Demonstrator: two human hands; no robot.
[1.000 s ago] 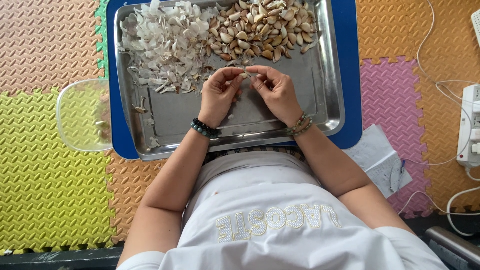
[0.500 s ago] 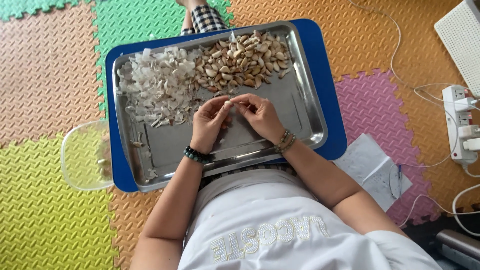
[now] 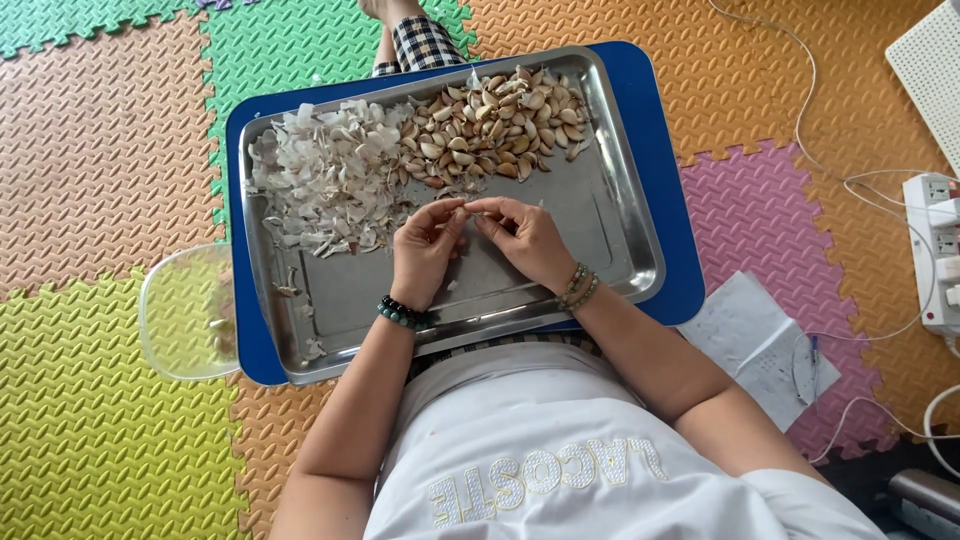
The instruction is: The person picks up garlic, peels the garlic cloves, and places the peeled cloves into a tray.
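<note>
A steel tray (image 3: pixel 620 235) rests on a blue board (image 3: pixel 665 150) in front of me. At its far middle lies a heap of unpeeled garlic cloves (image 3: pixel 490 130); to the left is a pile of white garlic skins (image 3: pixel 325 180). My left hand (image 3: pixel 425 250) and my right hand (image 3: pixel 525 235) meet over the tray's middle, fingertips pinched together on one small garlic clove (image 3: pixel 468 208). The clove is mostly hidden by my fingers. Bead bracelets circle both wrists.
A clear plastic bowl (image 3: pixel 185 315) sits at the tray's left edge on coloured foam mats. Papers with a pen (image 3: pixel 765 345) lie to the right. A white power strip (image 3: pixel 935 250) and cables run along the far right. Another person's foot (image 3: pixel 395 15) shows beyond the tray.
The view has shifted, so tray and hands sit lower and further right in the picture. Both hands stay pinched together on the clove over the tray's middle.
</note>
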